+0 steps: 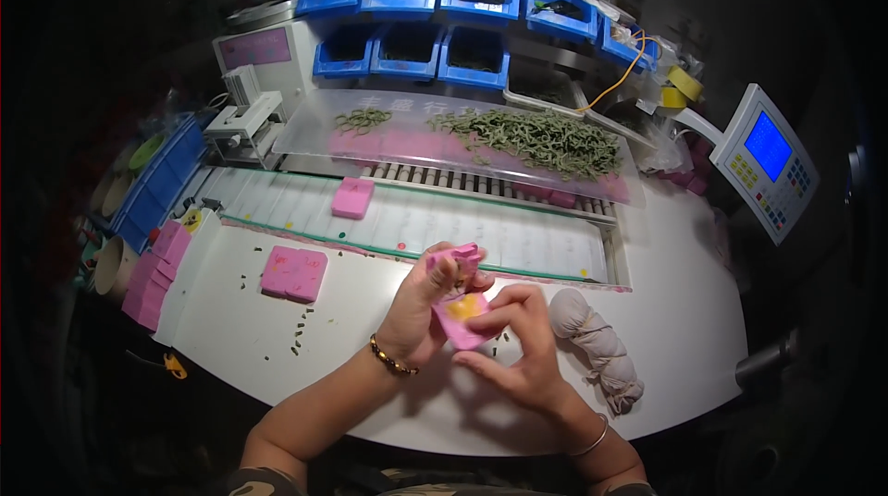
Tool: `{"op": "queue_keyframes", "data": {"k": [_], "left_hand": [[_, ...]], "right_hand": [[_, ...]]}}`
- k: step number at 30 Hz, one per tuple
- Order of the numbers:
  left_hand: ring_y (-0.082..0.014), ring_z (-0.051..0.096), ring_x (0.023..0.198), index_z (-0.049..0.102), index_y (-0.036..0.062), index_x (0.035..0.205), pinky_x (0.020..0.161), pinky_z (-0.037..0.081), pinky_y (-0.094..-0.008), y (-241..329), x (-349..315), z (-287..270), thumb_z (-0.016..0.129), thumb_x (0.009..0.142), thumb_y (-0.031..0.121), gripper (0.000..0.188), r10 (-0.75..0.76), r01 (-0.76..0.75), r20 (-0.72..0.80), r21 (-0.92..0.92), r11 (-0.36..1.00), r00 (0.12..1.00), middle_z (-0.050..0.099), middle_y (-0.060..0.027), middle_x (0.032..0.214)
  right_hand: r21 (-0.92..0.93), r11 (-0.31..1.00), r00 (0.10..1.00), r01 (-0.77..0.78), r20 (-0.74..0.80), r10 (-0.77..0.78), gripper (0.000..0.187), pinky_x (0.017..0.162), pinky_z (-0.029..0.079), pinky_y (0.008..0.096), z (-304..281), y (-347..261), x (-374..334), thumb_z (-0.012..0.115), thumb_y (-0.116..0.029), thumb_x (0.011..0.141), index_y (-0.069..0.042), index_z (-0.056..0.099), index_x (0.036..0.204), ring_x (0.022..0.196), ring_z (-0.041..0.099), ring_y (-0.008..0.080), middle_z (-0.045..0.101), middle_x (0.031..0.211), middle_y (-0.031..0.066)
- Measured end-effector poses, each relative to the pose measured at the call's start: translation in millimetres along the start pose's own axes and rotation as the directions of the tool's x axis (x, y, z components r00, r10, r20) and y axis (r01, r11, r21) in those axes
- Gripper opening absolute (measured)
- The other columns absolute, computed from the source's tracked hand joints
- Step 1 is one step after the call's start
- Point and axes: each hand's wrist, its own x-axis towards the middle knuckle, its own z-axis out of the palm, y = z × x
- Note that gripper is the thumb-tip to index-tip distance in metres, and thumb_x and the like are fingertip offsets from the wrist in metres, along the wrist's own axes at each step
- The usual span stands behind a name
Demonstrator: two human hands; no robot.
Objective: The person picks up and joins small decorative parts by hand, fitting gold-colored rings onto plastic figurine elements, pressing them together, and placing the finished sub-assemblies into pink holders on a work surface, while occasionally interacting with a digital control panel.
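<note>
My left hand (427,302) grips the raised lid end of a small pink hinged case (460,309) over the white table (666,330). My right hand (518,348) supports the case from below and the right, fingers on its lower half, where a yellow patch shows inside. A gold bracelet circles my left wrist; a thin bangle is on my right. Another flat pink case (294,272) lies on the table to the left, with small green bits scattered near it.
A pink block (352,197) rides a white conveyor (518,232). Behind it a clear tray (305,140) holds a heap of green pieces (541,137). Blue bins (407,50) line the back. A knotted grey cloth (597,348) lies right; stacked pink cases (157,269) sit left; a control panel (766,161) stands far right.
</note>
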Motion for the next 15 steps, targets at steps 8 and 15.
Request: {"op": "queue_keyframes", "data": {"k": [8,15], "left_hand": [[-0.0223,0.059,0.063,0.06,0.0037,0.084,0.059,0.051,-0.0317,19.4,-1.3,-1.5,0.046,0.096,0.043,0.043,-0.116,0.132,-0.168,0.091,0.987,0.979,0.06,-0.014,0.07],[-0.0201,0.059,0.065,0.046,0.0057,0.087,0.058,0.05,-0.0313,1.3,-4.6,10.7,0.044,0.095,0.024,0.02,-0.102,0.134,-0.217,0.142,0.981,0.971,0.056,-0.0097,0.076]], "right_hand": [[-0.157,0.976,0.981,0.15,0.146,-0.128,0.035,0.075,0.05,0.0339,14.2,-7.6,-3.3,0.079,-0.015,0.076,-0.013,0.069,0.109,0.087,0.058,0.0238,0.058,0.098,0.0071],[-0.052,0.999,0.981,0.015,-0.194,-0.024,0.039,0.061,0.048,0.0273,10.9,-6.3,1.9,0.073,-0.001,0.078,-0.004,0.06,0.114,0.076,0.059,0.0176,0.063,0.101,0.0104]]}}
